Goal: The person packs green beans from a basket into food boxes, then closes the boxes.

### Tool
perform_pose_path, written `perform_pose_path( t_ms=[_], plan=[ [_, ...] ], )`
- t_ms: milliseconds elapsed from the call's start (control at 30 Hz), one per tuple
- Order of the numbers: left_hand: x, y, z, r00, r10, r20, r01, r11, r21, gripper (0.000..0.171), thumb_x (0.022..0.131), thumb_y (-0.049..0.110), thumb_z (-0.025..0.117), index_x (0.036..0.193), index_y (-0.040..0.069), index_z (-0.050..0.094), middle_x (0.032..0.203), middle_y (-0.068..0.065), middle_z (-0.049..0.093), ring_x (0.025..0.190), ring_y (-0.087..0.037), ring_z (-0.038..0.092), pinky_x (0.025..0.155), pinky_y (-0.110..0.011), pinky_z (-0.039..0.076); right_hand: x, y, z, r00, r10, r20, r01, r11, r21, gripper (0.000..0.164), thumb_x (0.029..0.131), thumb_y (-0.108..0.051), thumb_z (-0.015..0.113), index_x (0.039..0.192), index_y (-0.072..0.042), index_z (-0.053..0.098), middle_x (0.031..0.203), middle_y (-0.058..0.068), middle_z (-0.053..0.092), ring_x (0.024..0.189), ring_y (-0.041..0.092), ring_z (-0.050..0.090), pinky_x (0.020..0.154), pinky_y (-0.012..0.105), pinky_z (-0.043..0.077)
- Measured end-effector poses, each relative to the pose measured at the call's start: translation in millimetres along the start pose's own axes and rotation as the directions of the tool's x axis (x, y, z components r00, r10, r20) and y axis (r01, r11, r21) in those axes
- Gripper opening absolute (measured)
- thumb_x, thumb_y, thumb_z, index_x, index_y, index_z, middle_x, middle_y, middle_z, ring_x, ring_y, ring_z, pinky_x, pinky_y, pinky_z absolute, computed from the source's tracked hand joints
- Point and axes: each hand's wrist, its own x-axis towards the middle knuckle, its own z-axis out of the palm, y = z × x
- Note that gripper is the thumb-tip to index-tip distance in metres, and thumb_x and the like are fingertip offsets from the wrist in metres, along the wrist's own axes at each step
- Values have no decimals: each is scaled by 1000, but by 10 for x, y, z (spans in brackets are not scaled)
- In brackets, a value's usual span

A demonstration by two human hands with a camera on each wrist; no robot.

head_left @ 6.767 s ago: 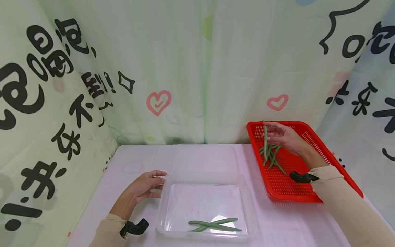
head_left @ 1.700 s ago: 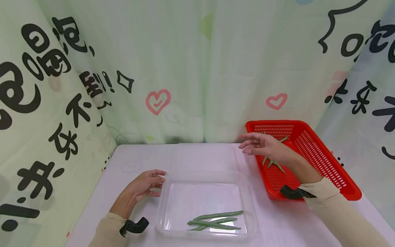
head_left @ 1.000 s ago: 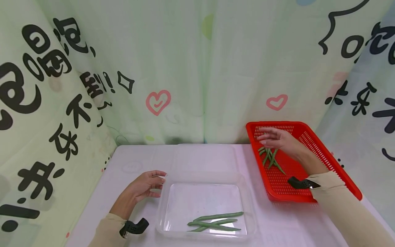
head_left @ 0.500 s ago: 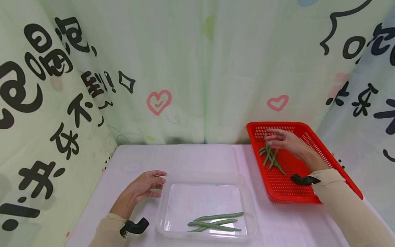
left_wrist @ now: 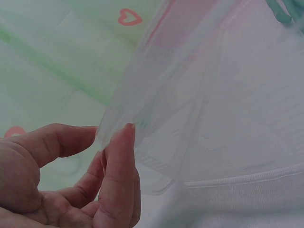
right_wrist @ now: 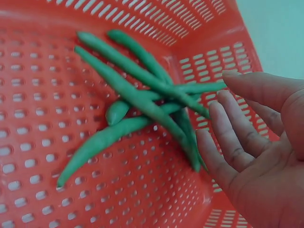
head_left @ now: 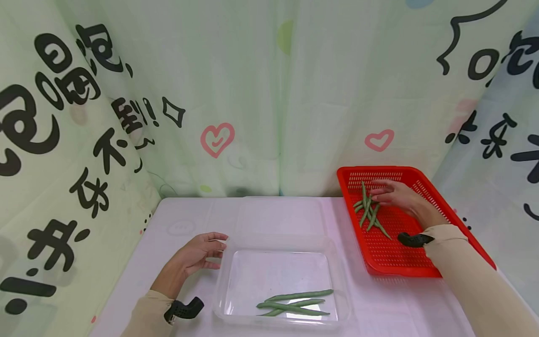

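My left hand (head_left: 206, 252) pinches the left rim of a clear plastic box (head_left: 275, 239) between thumb and fingers. The left wrist view shows the thumb and fingertips on either side of that rim (left_wrist: 111, 116). Three green beans (head_left: 299, 295) lie near the front of the box, two of them crossed. My right hand (head_left: 393, 196) is inside the red basket (head_left: 408, 260), its fingers apart beside a pile of green beans (head_left: 368, 213). In the right wrist view, the thumb tip is right at one bean's end (right_wrist: 209, 87), with the fingers reaching below it.
The basket stands at the table's back right, its perforated walls (right_wrist: 204, 59) rising around the pile. A white cloth covers the table (head_left: 252, 215). Printed curtains (head_left: 273, 93) hang behind and at both sides.
A third bean now lies in the box; earlier my right hand held one over the basket. That hand has since come back from the basket's left edge and lowered to the pile. My left hand stays put.
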Motion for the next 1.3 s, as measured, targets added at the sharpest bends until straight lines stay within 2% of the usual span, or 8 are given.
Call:
perform_pose_path(
  t_ms=[167, 400, 567, 800, 1067, 1300],
  plan=[
    [1, 17, -1, 1000, -1, 10, 1, 1000, -6, 47, 97, 13, 65, 138, -4, 50, 105, -8, 61, 92, -22, 60, 72, -36, 58, 33, 34, -25, 1000, 19, 24, -20, 1000, 15, 66, 103, -13, 58, 157, 5, 24, 145, 37, 45, 112, 20, 67, 100, 42, 53],
    [13, 3, -7, 1000, -2, 11, 2, 1000, 1, 46, 98, 13, 64, 138, -4, 51, 105, -8, 62, 92, -23, 60, 72, -36, 58, 80, 90, -26, 997, 64, 52, -65, 998, 8, 64, 104, -11, 56, 157, 4, 25, 147, 37, 43, 120, 34, 63, 102, 45, 51],
    [20, -27, -8, 1000, -3, 8, 3, 1000, 0, 46, 97, 13, 64, 137, -5, 51, 105, -9, 62, 92, -22, 60, 72, -36, 58, 100, 152, -1, 994, 87, 65, -86, 996, -13, 62, 103, -13, 57, 156, 5, 29, 147, 35, 45, 120, 34, 62, 99, 42, 53],
    [24, -45, -4, 1000, -6, 1, 6, 1000, 3, 44, 98, 13, 64, 137, -4, 51, 105, -9, 61, 91, -22, 60, 72, -36, 58, 102, 183, 37, 992, 105, 65, -103, 994, -32, 59, 105, -18, 56, 155, 3, 33, 149, 32, 45, 124, 37, 58, 102, 46, 51],
    [21, -43, -1, 1000, -8, 1, 8, 1000, 6, 43, 98, 12, 63, 137, -4, 51, 106, -10, 62, 92, -23, 60, 72, -37, 58, 128, 174, 49, 994, 104, 46, -103, 994, -29, 58, 104, -19, 57, 154, 3, 37, 149, 31, 45, 122, 35, 59, 103, 47, 49],
    [46, -29, -8, 1000, -2, -1, 2, 1000, 5, 43, 99, 11, 62, 137, -4, 52, 105, -10, 62, 92, -23, 60, 72, -37, 58, 123, 107, 53, 997, 73, -19, -72, 997, 30, 59, 102, -22, 62, 151, 3, 41, 141, 28, 52, 112, 25, 65, 98, 43, 53]
  ],
)
